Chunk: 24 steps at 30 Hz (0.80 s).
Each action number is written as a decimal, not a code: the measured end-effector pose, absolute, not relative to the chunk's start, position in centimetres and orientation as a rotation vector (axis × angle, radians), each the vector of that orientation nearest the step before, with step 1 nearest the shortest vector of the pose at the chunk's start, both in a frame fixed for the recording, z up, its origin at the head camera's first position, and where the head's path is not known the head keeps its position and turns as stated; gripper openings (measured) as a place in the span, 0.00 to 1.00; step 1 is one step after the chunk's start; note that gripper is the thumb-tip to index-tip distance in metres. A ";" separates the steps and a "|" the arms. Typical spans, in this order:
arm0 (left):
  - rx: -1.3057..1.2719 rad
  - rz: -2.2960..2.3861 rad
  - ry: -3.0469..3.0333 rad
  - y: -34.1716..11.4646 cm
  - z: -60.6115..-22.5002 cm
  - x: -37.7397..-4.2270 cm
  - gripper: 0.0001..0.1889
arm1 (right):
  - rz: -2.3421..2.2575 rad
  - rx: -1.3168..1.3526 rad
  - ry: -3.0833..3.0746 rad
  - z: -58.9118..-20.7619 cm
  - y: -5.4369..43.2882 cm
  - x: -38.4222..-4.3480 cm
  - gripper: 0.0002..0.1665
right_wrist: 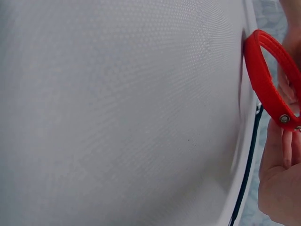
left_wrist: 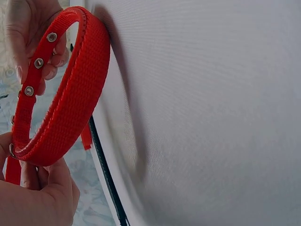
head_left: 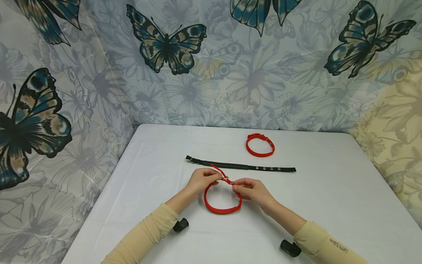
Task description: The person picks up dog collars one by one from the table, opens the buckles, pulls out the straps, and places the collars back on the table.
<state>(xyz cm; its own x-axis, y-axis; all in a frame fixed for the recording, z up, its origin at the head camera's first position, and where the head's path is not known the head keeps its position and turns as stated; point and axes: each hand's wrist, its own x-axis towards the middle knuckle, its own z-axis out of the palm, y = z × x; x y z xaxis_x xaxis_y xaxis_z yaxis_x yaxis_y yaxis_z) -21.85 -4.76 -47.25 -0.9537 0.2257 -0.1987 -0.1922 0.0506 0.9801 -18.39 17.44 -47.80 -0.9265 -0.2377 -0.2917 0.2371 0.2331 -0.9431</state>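
A red collar (head_left: 223, 211) with metal eyelets is bent into a loop between both hands. My left hand (head_left: 205, 179) pinches it at the upper left, beside the metal buckle (head_left: 225, 178), and a loose red strap end sticks up past the fingers. On the other side my right hand (head_left: 252, 190) pinches the band just right of the buckle. Seen in the left wrist view, the red collar (left_wrist: 77, 99) stands on edge with its padded part toward the table and a row of eyelets along the strap.
Beyond the hands a black collar (head_left: 244, 166) lies stretched out flat on the white table (head_left: 329, 190). Farther back rests another red collar (head_left: 260, 154), closed in a ring. Black camera pieces (head_left: 181, 225) show at both wrists. A butterfly-patterned wall covering (head_left: 191, 99) stands behind the table.
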 end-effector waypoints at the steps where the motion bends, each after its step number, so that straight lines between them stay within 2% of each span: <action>1: 0.032 1.972 2.039 -4.8 -47.3 -21.9 0.10 | -1.741 -0.003 2.137 -47.8 17.5 -18.4 0.24; 11: 0.008 1.941 2.086 -4.9 -47.2 -21.9 0.10 | -1.723 0.012 2.144 -47.5 17.4 -18.3 0.22; 24: -0.067 1.975 2.067 -4.9 -47.6 -21.9 0.10 | -1.644 -0.093 2.189 -46.9 17.5 -18.7 0.20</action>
<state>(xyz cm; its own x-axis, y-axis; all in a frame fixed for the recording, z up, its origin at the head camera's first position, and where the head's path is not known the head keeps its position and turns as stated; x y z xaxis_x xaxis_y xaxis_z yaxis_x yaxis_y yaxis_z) -21.87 -4.86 -47.56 -0.9595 0.1589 -0.2326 -0.2251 0.0635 0.9723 -18.75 17.49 -46.90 -0.9179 -0.2869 -0.2742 0.1832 0.3065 -0.9341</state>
